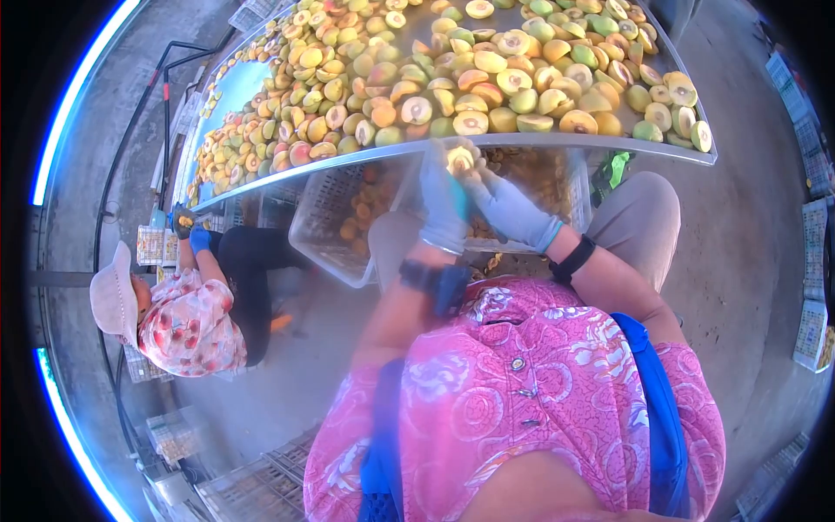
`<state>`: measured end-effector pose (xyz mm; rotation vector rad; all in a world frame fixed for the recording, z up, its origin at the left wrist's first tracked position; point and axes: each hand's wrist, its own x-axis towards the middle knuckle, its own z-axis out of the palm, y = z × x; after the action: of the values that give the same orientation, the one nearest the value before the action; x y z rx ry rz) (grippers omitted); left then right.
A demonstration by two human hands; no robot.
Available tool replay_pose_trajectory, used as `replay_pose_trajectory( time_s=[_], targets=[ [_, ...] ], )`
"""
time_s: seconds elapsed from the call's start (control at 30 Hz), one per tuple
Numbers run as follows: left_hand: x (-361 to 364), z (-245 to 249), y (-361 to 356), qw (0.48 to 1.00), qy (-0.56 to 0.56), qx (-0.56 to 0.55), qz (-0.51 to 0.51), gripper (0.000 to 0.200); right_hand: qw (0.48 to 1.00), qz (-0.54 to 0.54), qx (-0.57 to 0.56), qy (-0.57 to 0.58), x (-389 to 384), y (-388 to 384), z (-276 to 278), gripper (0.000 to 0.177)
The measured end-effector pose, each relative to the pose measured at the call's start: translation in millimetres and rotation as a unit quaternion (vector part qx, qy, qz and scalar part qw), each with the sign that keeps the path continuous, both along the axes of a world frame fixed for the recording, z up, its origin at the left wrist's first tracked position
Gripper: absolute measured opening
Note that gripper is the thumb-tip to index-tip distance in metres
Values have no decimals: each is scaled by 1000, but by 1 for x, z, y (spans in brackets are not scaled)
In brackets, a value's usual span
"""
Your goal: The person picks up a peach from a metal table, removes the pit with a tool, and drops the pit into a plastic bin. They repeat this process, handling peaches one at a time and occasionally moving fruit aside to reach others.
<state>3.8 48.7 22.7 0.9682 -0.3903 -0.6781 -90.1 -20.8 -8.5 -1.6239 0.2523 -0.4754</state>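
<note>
Just under the front rim of the table, my two gloved hands meet at a halved yellow peach [461,159]. My left hand [444,205] is closed around it, its grey-white glove showing a teal patch. My right hand [515,211] has its fingers closed and pressed against the fruit from the right. Whether those fingers also hold a small tool is hidden. Beyond them, many peach halves [416,110] lie heaped on the metal table [487,140], several with the pit showing. Below my hands stands a white crate [577,187] with more fruit pieces in it.
Another white crate [329,219] with fruit stands left of my knees, under the table. At the left a person in a pale hat [116,296] sits working at the same table. Stacked crates [815,331] line the far right, and dark hoses [111,165] run along the left floor.
</note>
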Motion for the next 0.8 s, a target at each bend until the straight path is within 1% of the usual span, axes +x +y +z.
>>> replay_pose_trajectory(
  time_s=[0.03, 0.1, 0.17, 0.2, 0.23, 0.27, 0.3, 0.33, 0.4, 0.47, 0.53, 0.57, 0.6, 0.63, 0.7, 0.73, 0.77, 0.8],
  targets=[
    [-1, 3, 0, 1000, 1, 0, 0, 49, 1000, 6, -10, 16, -2, 1, 0, 40],
    [-3, 11, -1, 998, 52, 45, 14, 47, 999, 12, -21, 33, -3, 1, 3, 41],
    [-2, 12, -1, 999, 40, 32, 19, 49, 999, 26, 18, 27, -4, 1, 15, 45],
    [-1, 13, -2, 999, 25, 17, 22, 50, 999, 26, 18, 26, -7, 0, 23, 45],
    [1, 9, -3, 999, 24, 17, 21, 50, 993, 53, 90, 63, -13, 0, 41, 47],
    [2, 3, -3, 998, -14, 17, 54, 53, 979, 80, 162, 99, -17, 1, 51, 48],
    [3, -2, -4, 995, -52, 15, 87, 56, 979, 79, 162, 99, -17, 0, 49, 48],
    [3, 2, -3, 995, -52, 15, 87, 56, 973, 94, 180, 108, -17, -2, 46, 49],
    [7, 11, 2, 999, 43, 29, 7, 55, 967, 108, 199, 117, -17, -1, 41, 50],
    [9, 12, 3, 997, 65, 36, 8, 55, 959, 112, 221, 136, -18, 0, 38, 48],
    [9, 9, 3, 995, 86, 45, 9, 55, 957, 112, 219, 151, -16, 0, 41, 47],
    [7, 2, 2, 995, -23, 85, 53, 55, 955, 112, 216, 167, -17, 1, 42, 46],
    [5, -3, 2, 979, -131, 125, 95, 56, 955, 112, 217, 168, -17, 2, 39, 46],
    [3, 7, 3, 979, -131, 125, 94, 56, 958, 105, 215, 160, -18, 2, 37, 45],
    [-2, 35, 7, 992, 24, 117, -33, 58, 960, 98, 210, 154, -18, -1, 36, 43],
    [2, 31, 7, 992, 26, 117, -33, 58, 936, 140, 290, 139, -19, -4, 36, 43],
    [8, 24, 5, 994, 27, 94, -47, 58, 904, 181, 367, 123, -21, -6, 36, 43],
    [12, 19, 6, 995, 28, 71, -59, 58, 903, 183, 367, 124, -23, -6, 38, 43]
  ],
)
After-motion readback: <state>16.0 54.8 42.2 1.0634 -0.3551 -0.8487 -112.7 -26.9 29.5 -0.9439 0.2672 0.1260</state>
